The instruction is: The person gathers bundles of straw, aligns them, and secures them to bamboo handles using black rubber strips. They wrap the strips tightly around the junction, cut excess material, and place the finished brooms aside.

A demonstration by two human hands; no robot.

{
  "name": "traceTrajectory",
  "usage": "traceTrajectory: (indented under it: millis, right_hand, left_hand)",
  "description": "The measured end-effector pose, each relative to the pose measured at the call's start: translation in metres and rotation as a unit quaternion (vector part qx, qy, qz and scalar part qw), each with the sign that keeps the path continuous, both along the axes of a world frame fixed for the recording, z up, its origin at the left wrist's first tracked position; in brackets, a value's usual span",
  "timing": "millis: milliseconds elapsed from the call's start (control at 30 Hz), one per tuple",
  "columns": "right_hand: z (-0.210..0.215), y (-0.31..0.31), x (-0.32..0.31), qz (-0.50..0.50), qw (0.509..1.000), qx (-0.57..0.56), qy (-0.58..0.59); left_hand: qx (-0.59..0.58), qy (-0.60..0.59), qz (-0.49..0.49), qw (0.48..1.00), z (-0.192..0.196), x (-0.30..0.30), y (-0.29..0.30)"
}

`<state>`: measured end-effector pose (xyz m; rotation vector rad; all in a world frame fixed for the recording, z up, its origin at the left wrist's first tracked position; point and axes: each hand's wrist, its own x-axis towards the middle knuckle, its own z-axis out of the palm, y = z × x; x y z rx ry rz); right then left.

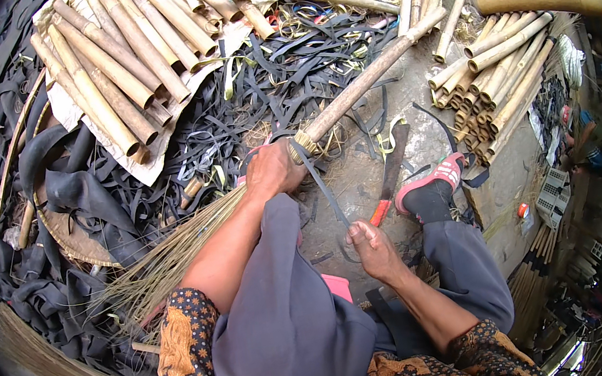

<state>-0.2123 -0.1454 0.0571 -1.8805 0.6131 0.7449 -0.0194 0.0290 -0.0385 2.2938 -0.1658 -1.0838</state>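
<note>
A stick broom with a bamboo handle (374, 77) lies slantwise before me, its handle pointing to the far right. Its thin bristles (196, 239) fan out beneath my left forearm. My left hand (275, 168) is closed round the bristle bundle just below the handle. A black rubber strip (330, 193) runs from the binding there to my right hand (375, 253), which pinches it in a closed fist, and it looks taut. Beside my right hand on the ground lies a large knife (393, 166) with a dark blade and a red handle.
Cut bamboo tubes (117, 52) lie on a pale sheet at the far left. Black rubber strips (284, 74) cover the ground ahead, with larger rubber pieces (80, 194) at left. Bamboo-handled brooms (495, 81) are stacked at right, near my pink shoe (432, 182).
</note>
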Motion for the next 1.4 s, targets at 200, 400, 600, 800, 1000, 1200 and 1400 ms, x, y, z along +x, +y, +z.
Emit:
traceTrajectory:
  millis: [200,400,600,800,1000,1200,1400]
  right_hand:
    - [-0.078,-0.04,0.002,0.112,0.988,-0.086,-0.058]
    - [-0.115,-0.041,0.088,0.166,0.958,-0.076,-0.223]
    - [-0.083,-0.033,0.14,0.238,0.902,-0.057,-0.355]
    - [-0.04,-0.036,0.153,0.337,0.931,-0.13,0.058]
    - [-0.062,0.007,0.191,0.153,0.971,-0.172,-0.06]
    - [-0.068,0.006,0.201,0.082,0.996,-0.015,0.029]
    - [-0.076,0.007,0.15,-0.109,0.992,0.059,0.024]
  left_hand:
    - [-0.119,0.043,-0.022,0.992,0.03,0.004,0.011]
    - [-0.303,0.215,-0.1,0.923,0.059,0.017,0.016]
    - [-0.319,0.379,-0.041,0.868,0.06,0.027,0.019]
    - [-0.022,0.012,-0.086,0.996,0.023,0.011,-0.004]
    - [0.007,-0.03,-0.048,0.998,-0.002,-0.006,-0.014]
    - [0.012,-0.009,-0.032,0.999,-0.005,-0.014,-0.019]
    - [0.019,-0.066,-0.044,0.997,-0.014,-0.017,-0.026]
